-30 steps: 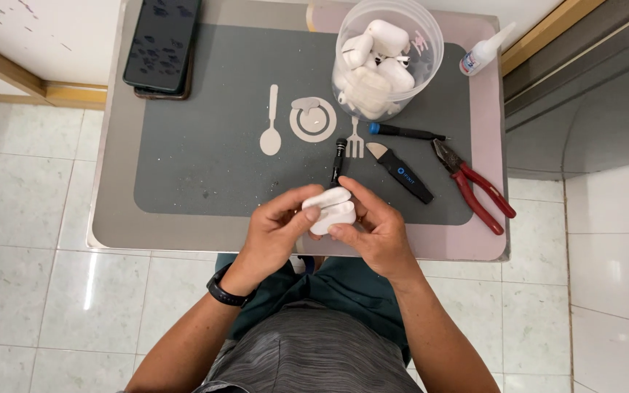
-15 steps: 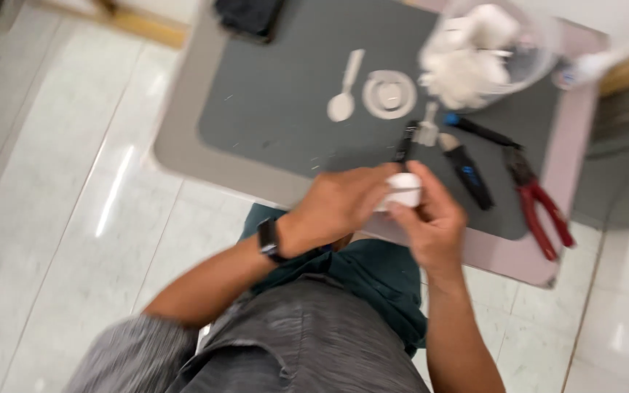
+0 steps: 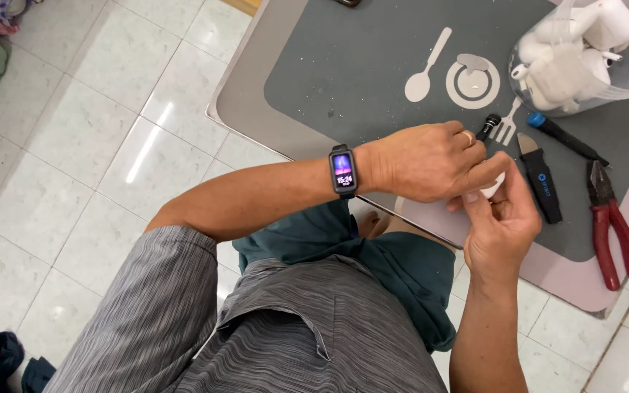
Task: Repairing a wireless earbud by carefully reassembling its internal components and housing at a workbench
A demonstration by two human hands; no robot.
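Both hands meet over the near edge of a small table [image 3: 256, 94] covered by a grey mat [image 3: 351, 65]. My left hand [image 3: 424, 161], with a smart band on its wrist, closes over a small white plastic piece [image 3: 494, 186]; only a sliver of that piece shows. My right hand [image 3: 500, 222] grips the same piece from below with thumb and fingers. A black pen-like tool [image 3: 488, 126] lies just beyond my left knuckles.
A clear tub [image 3: 584, 80] of white plastic parts stands at the back right. A black pry tool [image 3: 540, 178], a blue-tipped black tool [image 3: 566, 137] and red-handled pliers [image 3: 613, 225] lie right of my hands. Tiled floor [image 3: 96, 145] spreads to the left.
The view has swung left and tilted, so the table now sits at the upper right. My hands stay together on the white piece, now more covered by my left hand.
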